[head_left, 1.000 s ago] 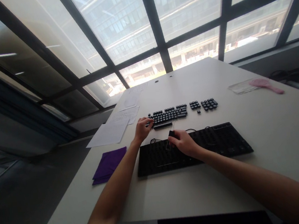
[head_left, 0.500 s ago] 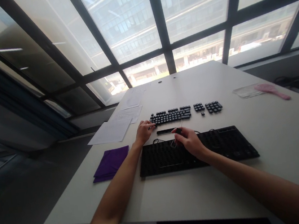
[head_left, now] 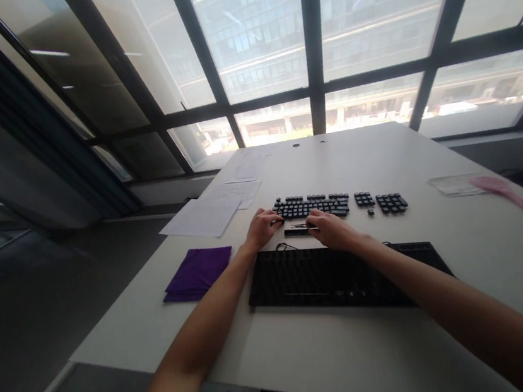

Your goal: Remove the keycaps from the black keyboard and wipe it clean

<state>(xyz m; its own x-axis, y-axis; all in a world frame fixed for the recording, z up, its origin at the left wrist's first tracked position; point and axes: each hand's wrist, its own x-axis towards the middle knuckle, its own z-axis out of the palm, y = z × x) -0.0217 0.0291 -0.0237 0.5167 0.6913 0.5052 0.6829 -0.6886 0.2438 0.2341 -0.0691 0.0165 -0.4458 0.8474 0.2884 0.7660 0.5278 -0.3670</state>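
Note:
My left hand [head_left: 263,229] is at the lower left corner of the laid-out black keycaps [head_left: 313,206], thumb and fingers closed at a dark keycap [head_left: 278,221]. Beside the lower edge of the rows, my right hand [head_left: 333,229] is closed on a small keycap puller [head_left: 311,225] with a dark handle and thin wires, mostly covered by the fingers. Just below it lies a long black spacebar keycap [head_left: 295,232]. Nearer to me rests the black keyboard [head_left: 319,275], its key area bare of most caps, partly under my right forearm.
A folded purple cloth [head_left: 198,272] lies left of the keyboard, with paper sheets [head_left: 204,217] beyond it. More keycaps [head_left: 391,203] sit in blocks to the right. A pink brush-like thing [head_left: 504,191] and a clear bag [head_left: 453,186] are at the far right.
My right hand has moved forward from above the keyboard to the edge of the keycap rows, taking the puller along. My left hand stays at the same corner. The view has shifted slightly.

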